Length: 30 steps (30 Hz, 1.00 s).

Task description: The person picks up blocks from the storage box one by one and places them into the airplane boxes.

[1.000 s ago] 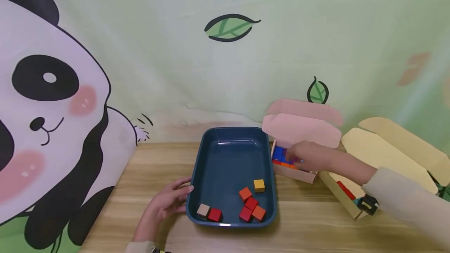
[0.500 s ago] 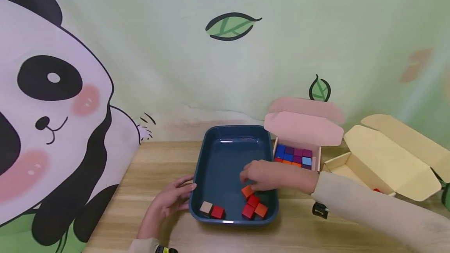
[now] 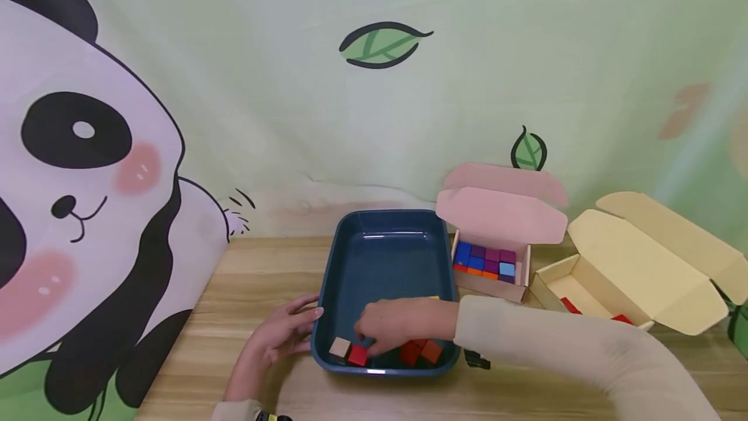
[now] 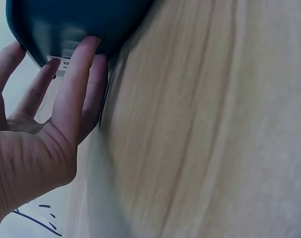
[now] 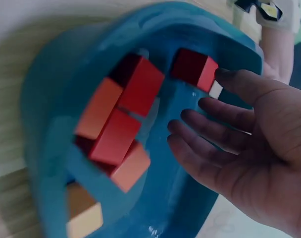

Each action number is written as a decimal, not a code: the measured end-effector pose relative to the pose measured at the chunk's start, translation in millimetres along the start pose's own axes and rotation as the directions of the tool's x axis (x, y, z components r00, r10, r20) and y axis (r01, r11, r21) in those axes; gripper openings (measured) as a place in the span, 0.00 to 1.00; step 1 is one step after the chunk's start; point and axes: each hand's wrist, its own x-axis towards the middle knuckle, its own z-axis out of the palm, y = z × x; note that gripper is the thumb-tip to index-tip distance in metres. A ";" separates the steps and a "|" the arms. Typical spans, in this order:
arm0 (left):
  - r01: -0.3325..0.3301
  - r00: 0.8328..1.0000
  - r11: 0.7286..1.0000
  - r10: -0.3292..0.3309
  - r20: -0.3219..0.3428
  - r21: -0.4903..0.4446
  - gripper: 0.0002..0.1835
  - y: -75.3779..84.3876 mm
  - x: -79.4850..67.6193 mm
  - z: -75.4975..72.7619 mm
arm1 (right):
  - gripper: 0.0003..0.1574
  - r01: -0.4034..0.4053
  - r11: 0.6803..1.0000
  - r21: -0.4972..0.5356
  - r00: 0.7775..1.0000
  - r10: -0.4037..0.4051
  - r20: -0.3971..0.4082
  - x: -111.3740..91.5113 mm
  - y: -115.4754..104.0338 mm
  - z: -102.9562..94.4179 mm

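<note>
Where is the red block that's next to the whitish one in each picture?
Head: red block, low, just left of centre.
Left wrist: not in it.
Right wrist: red block, upper part, right of centre.
Shared landmark: the blue tray, in all three views.

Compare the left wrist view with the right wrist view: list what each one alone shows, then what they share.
Only the left wrist view shows the white label on the outside of the tray, partly covered by fingers.

Only the right wrist view shows the right hand and, inside the tray, red blocks, orange blocks, a yellow block and part of a pale block.

Both show the tray, the wooden table and at least part of the left hand.
</note>
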 end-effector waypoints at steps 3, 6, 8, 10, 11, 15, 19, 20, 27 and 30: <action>-0.004 1.000 1.000 0.004 0.001 -0.004 0.34 0.0 0.3 0.3 | 0.17 -0.004 1.000 0.010 1.000 0.004 0.009 10.5 -6.1 3.7; -0.005 1.000 1.000 0.005 0.005 -0.006 0.35 0.4 0.4 1.2 | 0.13 -0.023 1.000 0.021 1.000 0.023 0.017 17.3 -10.9 6.7; -0.006 1.000 1.000 0.006 0.005 -0.005 0.35 0.9 0.0 2.1 | 0.10 -0.027 1.000 0.012 1.000 0.027 0.011 20.2 -12.7 8.2; -0.003 1.000 1.000 0.003 0.001 -0.006 0.35 1.1 -0.4 2.7 | 0.09 -0.025 1.000 0.001 1.000 0.025 0.009 21.3 -13.6 8.6; -0.005 1.000 1.000 0.005 0.001 -0.005 0.35 1.0 -0.6 2.9 | 0.09 -0.022 1.000 -0.006 1.000 0.022 0.006 21.2 -13.6 8.3; -0.006 1.000 1.000 0.006 0.013 -0.012 0.36 0.8 -0.3 3.6 | 0.11 0.001 1.000 -0.008 1.000 -0.001 -0.010 16.3 -11.8 4.0; -0.008 1.000 1.000 0.008 0.028 -0.020 0.36 0.4 0.3 4.0 | 0.15 0.030 1.000 0.006 0.999 -0.029 -0.035 5.9 -6.2 -7.6; -0.007 1.000 1.000 0.008 0.026 -0.021 0.36 0.2 0.3 3.8 | 0.16 0.035 0.999 0.006 0.999 -0.035 -0.042 2.8 -4.0 -11.2; -0.016 1.000 1.000 0.016 0.013 -0.017 0.35 0.7 -0.7 1.9 | 0.22 -0.014 1.000 0.013 0.997 0.015 -0.075 -23.4 17.8 -28.5; -0.018 1.000 1.000 0.018 0.017 -0.017 0.36 1.2 -1.2 1.3 | 0.20 -0.044 0.999 0.021 0.994 0.046 -0.102 -34.9 29.4 -30.7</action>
